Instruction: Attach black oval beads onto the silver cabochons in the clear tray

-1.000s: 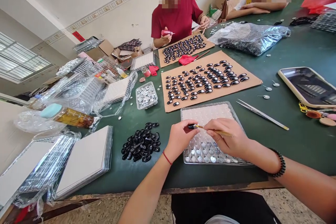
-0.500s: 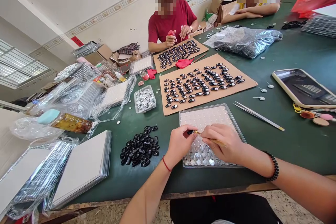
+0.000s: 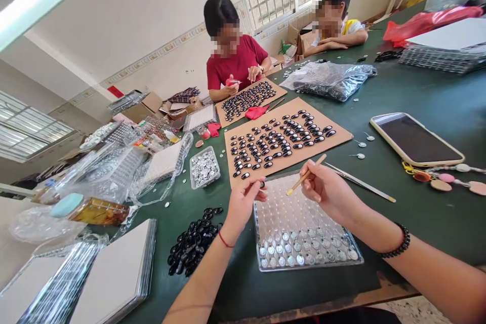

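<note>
Between the thumb and fingers of my left hand (image 3: 243,205) is a small black oval piece (image 3: 262,184), mostly covered by the fingertips. My right hand (image 3: 330,190) grips a thin wooden stick (image 3: 307,174) whose yellowish tip points down and left, apart from the black piece. Below both hands lies a clear plastic tray (image 3: 283,220) with a pale sheet in it. Rows of round silver discs (image 3: 299,260) fill its near part. Left of my left forearm is a pile of black oval pieces (image 3: 195,242). Beyond the tray, a cardboard sheet (image 3: 336,143) carries many black pieces.
A tub of silver pieces (image 3: 205,183), tweezers (image 3: 364,182) and a phone (image 3: 415,139) surround the tray. Stacked white-topped trays (image 3: 114,268) and a jar (image 3: 91,209) stand left. Across the table a person in red (image 3: 243,63) holds a red object; another person leans on folded arms.
My hands have moved apart, and the stick's tip has come away from the black piece. The left hand has risen toward the cardboard. The camera view has shifted.
</note>
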